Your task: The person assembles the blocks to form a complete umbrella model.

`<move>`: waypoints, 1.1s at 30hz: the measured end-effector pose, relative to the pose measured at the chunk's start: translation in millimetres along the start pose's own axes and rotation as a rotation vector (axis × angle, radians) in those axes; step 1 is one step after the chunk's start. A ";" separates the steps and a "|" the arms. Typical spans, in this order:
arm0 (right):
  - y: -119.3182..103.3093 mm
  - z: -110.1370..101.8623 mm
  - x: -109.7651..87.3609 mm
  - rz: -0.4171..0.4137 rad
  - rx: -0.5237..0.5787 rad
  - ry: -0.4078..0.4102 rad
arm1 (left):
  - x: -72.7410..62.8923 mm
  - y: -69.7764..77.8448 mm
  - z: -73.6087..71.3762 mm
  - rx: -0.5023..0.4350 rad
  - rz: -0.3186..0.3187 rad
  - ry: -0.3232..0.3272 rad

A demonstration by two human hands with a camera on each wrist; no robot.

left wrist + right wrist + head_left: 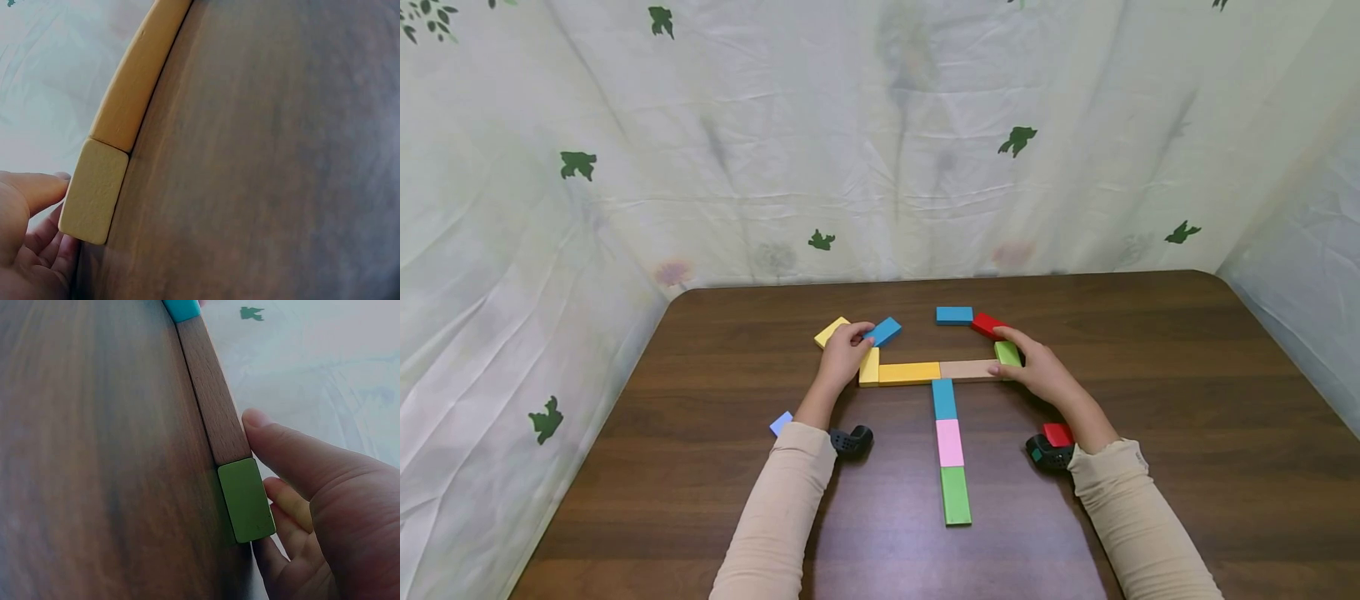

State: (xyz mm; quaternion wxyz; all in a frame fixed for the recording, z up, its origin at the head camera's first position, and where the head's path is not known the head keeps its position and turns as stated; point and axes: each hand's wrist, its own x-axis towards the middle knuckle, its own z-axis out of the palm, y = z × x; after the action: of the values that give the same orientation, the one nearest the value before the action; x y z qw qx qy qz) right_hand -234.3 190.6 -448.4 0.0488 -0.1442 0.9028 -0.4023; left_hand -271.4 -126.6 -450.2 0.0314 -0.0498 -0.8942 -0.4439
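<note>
Flat coloured blocks lie on a brown table. In the head view my left hand pinches the near end of a blue block between thumb and fingers. Beside that hand are a pale yellow block and an upright-running yellow block, joined to an orange-yellow block. My right hand arches over a green block; its fingertips touch the red block, its thumb is at the tan block. The wrist views show the hands beyond the yellow block and green block.
A blue block lies at the back, meeting the red one. Down the middle runs a column of blue, pink and green blocks. A periwinkle block and a red block lie near the wrists.
</note>
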 end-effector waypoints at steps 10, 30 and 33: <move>-0.6 -0.4 -0.4 -0.006 0.004 0.002 | -0.6 1.7 -0.5 0.001 0.004 -0.007; -0.5 -0.9 -0.5 0.002 -0.001 -0.003 | -5.5 8.8 -20.0 -0.095 0.175 0.153; -0.3 -0.8 -0.1 0.002 -0.004 -0.001 | -6.0 7.1 -27.0 -0.099 0.159 0.171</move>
State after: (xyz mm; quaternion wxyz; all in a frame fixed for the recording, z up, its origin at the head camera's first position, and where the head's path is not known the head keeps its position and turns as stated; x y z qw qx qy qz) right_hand -234.2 191.0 -447.7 0.0490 -0.1437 0.9037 -0.4003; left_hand -264.3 -144.2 -428.9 0.1402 -0.0838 -0.8584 -0.4863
